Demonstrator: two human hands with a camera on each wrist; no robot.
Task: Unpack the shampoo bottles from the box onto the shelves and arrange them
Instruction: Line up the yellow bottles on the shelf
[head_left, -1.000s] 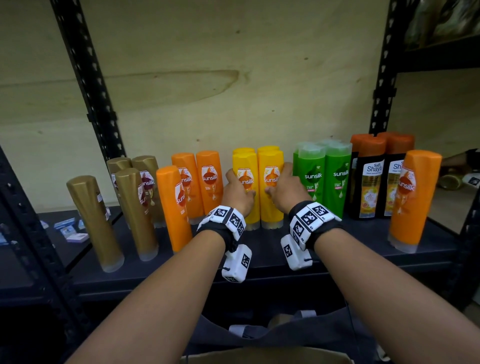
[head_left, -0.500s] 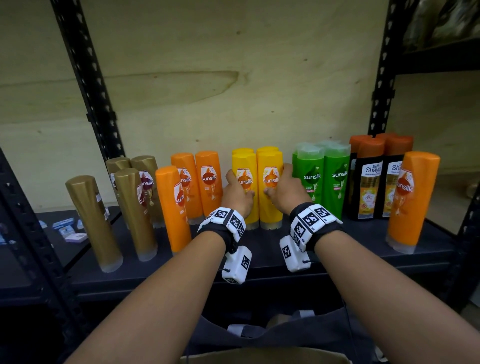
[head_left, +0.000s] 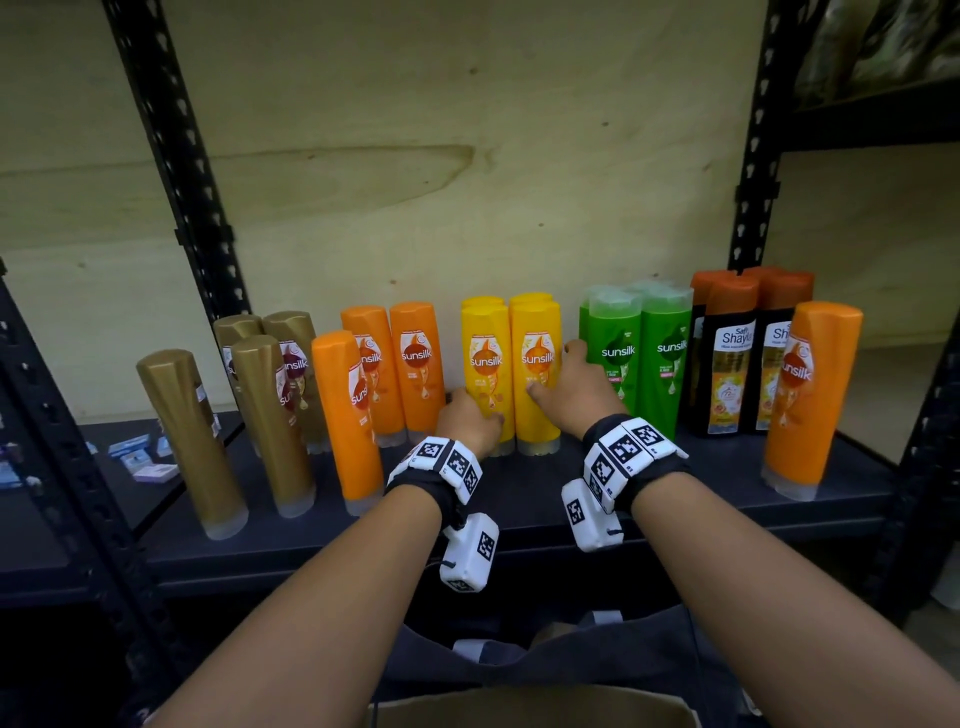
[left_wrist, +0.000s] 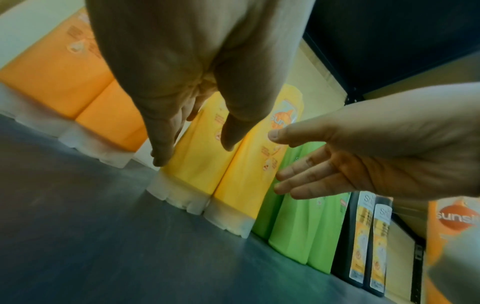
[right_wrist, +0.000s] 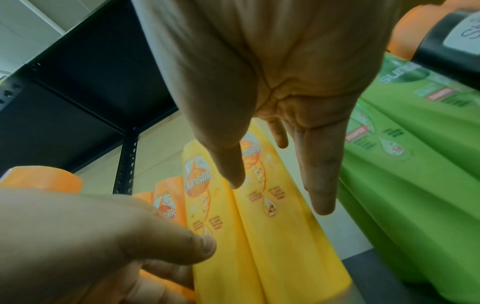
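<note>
Left hand (head_left: 470, 418) and right hand (head_left: 566, 395), fingers straight, flanking yellow bottles (head_left: 511, 364) on shelf (head_left: 519, 499); orange bottles (head_left: 395, 364) left, green bottles (head_left: 641, 353) right, crowding close.

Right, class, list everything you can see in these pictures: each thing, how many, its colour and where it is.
gold bottles: four, gold, left end of the shelf
orange bottles: three left of centre, a fourth at the right front
yellow bottles: four, centre, two behind two
green bottles: at least three, right of the yellow
black bottles: at least three, brown-orange caps, far right
small packets: a few, blue and white, neighbouring shelf at left
shelf: one, dark
cardboard box: one, brown, bottom edge
wrist bands: two, black and white
left grip: bare hand, against the yellow pair's left side
right grip: bare hand, at their right side
</note>
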